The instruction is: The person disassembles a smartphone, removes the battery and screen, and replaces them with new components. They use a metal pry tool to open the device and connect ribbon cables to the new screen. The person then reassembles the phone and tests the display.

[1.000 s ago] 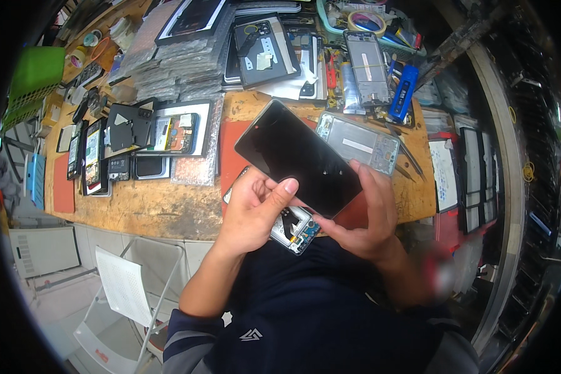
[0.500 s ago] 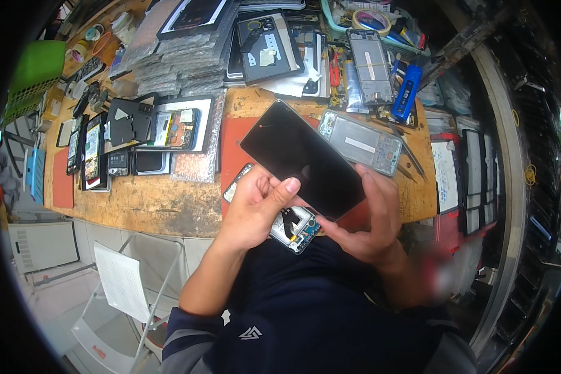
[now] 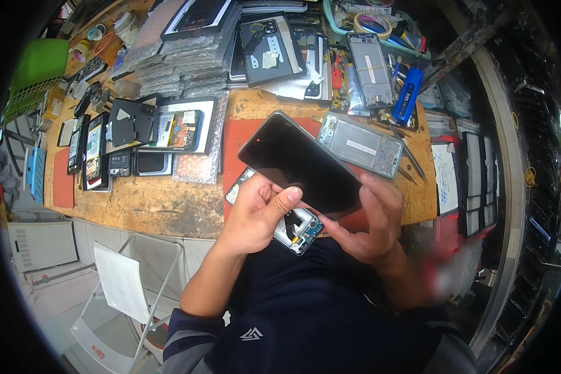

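Observation:
A phone screen, black and glossy with dark edges, tilts above the red mat. My left hand grips its near-left edge, thumb on top and fingers underneath. Around the lower right corner, my right hand pinches the same screen between thumb and fingers. Below it, close to my body, an opened phone shows a blue circuit board and a black flex strip; the screen and my left hand cover part of it. A pale phone part peeks out left of my left hand. Right of the screen lies a grey phone frame.
Opened phones and stacked bubble-wrap sleeves occupy the bench's left and back. Tweezers, a blue tool and another phone frame lie to the right. A white folding chair stands at lower left.
The screen has tipped and its far end has come slightly nearer to me, showing more of its side edge. Both hands keep their hold, with small finger shifts.

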Demonstrator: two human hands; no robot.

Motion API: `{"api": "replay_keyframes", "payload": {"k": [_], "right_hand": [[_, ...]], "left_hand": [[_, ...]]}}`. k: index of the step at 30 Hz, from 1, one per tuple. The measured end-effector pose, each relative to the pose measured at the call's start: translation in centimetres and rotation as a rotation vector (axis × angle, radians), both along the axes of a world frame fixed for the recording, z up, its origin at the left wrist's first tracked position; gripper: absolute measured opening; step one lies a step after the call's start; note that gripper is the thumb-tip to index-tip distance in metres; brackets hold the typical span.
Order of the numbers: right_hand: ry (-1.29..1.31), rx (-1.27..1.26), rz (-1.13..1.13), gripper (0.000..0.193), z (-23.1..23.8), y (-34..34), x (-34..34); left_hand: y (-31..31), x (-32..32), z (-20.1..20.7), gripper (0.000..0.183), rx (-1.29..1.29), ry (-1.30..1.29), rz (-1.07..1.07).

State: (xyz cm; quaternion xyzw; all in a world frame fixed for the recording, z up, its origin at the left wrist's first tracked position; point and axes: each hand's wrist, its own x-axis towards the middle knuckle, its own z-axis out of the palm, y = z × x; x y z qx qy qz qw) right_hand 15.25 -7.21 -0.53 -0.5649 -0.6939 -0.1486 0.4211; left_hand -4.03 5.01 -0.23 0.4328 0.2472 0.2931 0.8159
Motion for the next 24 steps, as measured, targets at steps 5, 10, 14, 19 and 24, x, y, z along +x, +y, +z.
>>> {"api": "replay_keyframes", "payload": {"k": [5, 10, 14, 19, 24], "right_hand": [[-0.009, 0.024, 0.004, 0.081, -0.3, 0.0, 0.1], [-0.032, 0.052, -0.007, 0.081, -0.4, 0.2, 0.0], [0.205, -0.150, 0.078, 0.068, 0.2, -0.1, 0.6], [1.107, -0.608, 0.276, 0.057, 0.5, -1.1, 2.0], [1.448, -0.703, 0.192, 0.051, -0.5, -0.3, 1.4]], "left_hand": [[-0.1, -0.2, -0.1, 0.025, 0.003, 0.018, -0.006], [0.0, -0.3, -0.1, 0.031, 0.058, 0.023, -0.025], [-0.1, -0.6, 0.9, 0.043, 0.151, -0.001, -0.030], [3.3, -4.7, 3.1, 0.021, 0.626, 0.393, 0.187], [4.8, -6.0, 3.1, 0.008, 1.177, 0.750, 0.004]]}}
